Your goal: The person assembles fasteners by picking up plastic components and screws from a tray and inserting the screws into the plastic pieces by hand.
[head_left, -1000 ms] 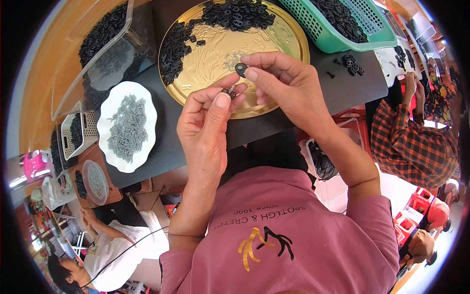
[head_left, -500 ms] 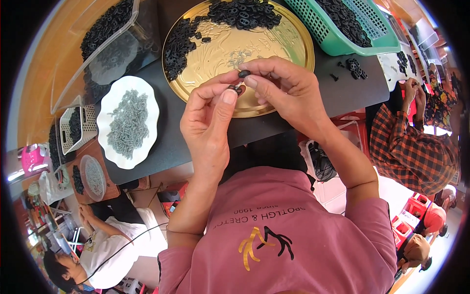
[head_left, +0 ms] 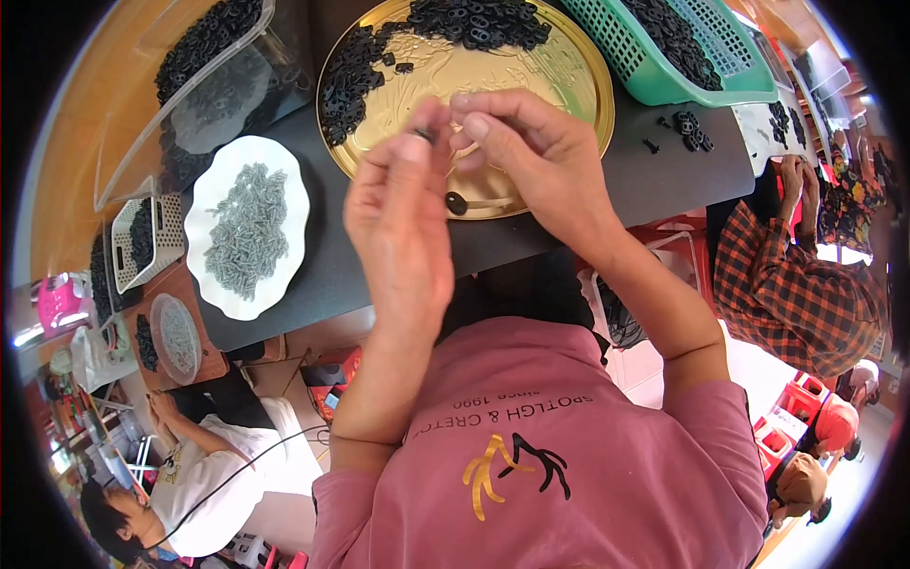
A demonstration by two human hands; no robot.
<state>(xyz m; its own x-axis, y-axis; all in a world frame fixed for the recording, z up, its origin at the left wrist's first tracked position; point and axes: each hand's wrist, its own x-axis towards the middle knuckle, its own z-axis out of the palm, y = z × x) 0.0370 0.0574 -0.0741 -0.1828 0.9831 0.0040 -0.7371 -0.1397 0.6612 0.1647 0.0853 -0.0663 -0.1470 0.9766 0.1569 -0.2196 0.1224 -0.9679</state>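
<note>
Over the gold tray [head_left: 417, 71], my left hand [head_left: 398, 204] is closed, blurred by motion, with a small black plastic piece [head_left: 427, 135] between thumb and fingertips. Close beside it, my right hand [head_left: 540, 156] has thumb and forefinger drawn together in a pinch. Whatever those fingers hold, if anything, is too small to make out. A black oval piece [head_left: 457, 203] shows below the hands at the tray's near rim, apart from both; I cannot tell whether it lies there or is falling. Black two-holed pieces [head_left: 479, 21] are heaped along the tray's far side.
Left of the tray stands a white scalloped dish [head_left: 202, 251] of small springs [head_left: 248, 232]. A clear bin [head_left: 190, 142] with black pieces is beyond it. A green basket [head_left: 654, 90] sits at the far right, near loose black parts [head_left: 694, 131]. Other people sit either side.
The black oval piece has left my fingers and now shows lower, by the near rim. My left hand has shifted slightly left and up, and the hands are less closely joined.
</note>
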